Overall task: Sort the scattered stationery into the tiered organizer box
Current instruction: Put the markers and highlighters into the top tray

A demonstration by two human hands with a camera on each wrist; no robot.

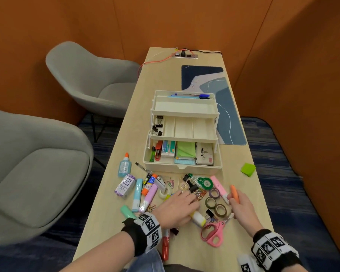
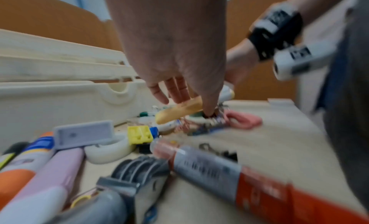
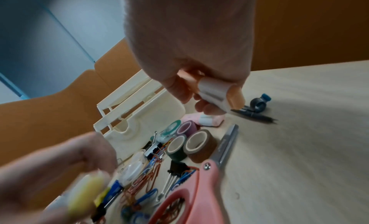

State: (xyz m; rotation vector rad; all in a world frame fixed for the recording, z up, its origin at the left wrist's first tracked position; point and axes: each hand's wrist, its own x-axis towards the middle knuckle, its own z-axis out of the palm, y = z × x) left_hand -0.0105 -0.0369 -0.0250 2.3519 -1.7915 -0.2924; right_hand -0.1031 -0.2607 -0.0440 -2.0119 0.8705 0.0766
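Note:
The cream tiered organizer (image 1: 182, 167) stands open mid-table, with pens in the top tier, binder clips (image 1: 157, 124) in the middle tier's left compartment, and a stapler, note pads and an Artline tin at the bottom. My left hand (image 1: 180, 206) reaches into the scattered pile in front of it and pinches a yellow highlighter (image 2: 179, 110) between thumb and fingers. My right hand (image 1: 241, 207) grips an orange highlighter (image 1: 235, 193) and holds it just above the table, to the right of the tape rolls (image 1: 210, 202). Its white cap end (image 3: 215, 91) shows in the right wrist view.
Pink scissors (image 1: 214, 232), paper clips, a pink highlighter (image 1: 218, 185) and green correction tape (image 1: 205, 182) lie around my hands. A glue bottle (image 1: 124, 165), ink box (image 1: 125, 185) and red marker (image 1: 165, 244) lie left. Green sticky notes (image 1: 248, 169) sit right. Grey chairs (image 1: 90, 79) stand left of the table.

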